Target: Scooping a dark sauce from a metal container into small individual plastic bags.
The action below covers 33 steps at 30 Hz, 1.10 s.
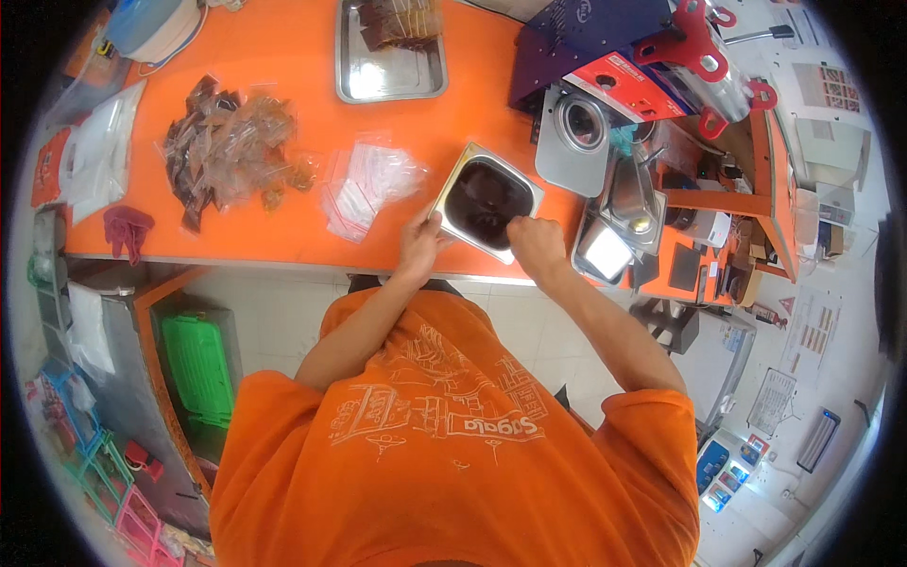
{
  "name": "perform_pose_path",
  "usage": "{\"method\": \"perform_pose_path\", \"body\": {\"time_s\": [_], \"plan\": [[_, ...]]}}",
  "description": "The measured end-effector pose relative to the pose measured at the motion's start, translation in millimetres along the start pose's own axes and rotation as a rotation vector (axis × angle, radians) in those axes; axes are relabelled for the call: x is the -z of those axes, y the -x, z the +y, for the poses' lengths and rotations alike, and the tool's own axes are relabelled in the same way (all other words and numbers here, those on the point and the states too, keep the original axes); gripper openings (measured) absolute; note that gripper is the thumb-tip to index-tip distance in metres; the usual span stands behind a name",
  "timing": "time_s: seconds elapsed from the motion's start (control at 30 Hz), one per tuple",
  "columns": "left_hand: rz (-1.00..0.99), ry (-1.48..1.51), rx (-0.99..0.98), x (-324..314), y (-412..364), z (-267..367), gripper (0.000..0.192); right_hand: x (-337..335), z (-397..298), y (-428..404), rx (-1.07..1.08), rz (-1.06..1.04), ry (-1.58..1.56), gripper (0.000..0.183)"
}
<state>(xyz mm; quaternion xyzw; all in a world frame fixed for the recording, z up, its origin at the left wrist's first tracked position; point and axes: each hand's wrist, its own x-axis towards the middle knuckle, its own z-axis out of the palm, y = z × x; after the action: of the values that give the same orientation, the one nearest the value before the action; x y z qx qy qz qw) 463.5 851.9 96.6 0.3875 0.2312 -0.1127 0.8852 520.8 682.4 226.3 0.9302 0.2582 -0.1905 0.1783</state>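
A square stainless steel food pan (536, 190) sits tilted at the front edge of the orange table, with dark brown liquid or sauce (489, 195) inside. My left hand (421, 244) grips its left corner, thumb on the rim. My right hand (540, 246) is closed in a fist over the pan's right side; whether it holds a utensil is hidden. Left of the pan lie flat, clear zip bags (372, 186) with red seal lines. Farther left is a heap of small filled plastic sachets (227, 145), some dark brown, others amber.
A metal tray (365, 88) with dark sachets (402, 25) stands at the back. At right are a blue and red cup-sealing machine (602, 71) and several stacked metal pans (627, 202). A maroon cloth (127, 230) hangs over the table's left front edge, near plastic packs (106, 156).
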Motion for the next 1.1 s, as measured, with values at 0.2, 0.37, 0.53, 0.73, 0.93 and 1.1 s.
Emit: {"method": "perform_pose_path", "body": {"time_s": [0.2,0.37,0.53,0.73,0.93,1.1], "plan": [[-0.002,-0.002,0.012,1,0,1,0.035,0,12,8,-0.019,0.094,0.012,0.011],[-0.014,0.007,-0.016,-1,1,2,0.034,30,36,23,-0.023,0.138,0.045,0.013],[0.028,-0.010,-0.001,-8,5,9,0.033,34,55,18,-0.030,0.029,0.071,0.021],[0.061,-0.022,0.001,-5,1,1,0.034,37,67,0,-0.004,-0.110,-0.014,0.026],[0.104,-0.022,0.009,-9,3,3,0.033,34,85,-22,0.043,-0.219,-0.168,0.027],[0.108,-0.011,-0.025,-12,4,2,0.032,30,93,-44,0.140,-0.288,-0.174,0.027]]}}
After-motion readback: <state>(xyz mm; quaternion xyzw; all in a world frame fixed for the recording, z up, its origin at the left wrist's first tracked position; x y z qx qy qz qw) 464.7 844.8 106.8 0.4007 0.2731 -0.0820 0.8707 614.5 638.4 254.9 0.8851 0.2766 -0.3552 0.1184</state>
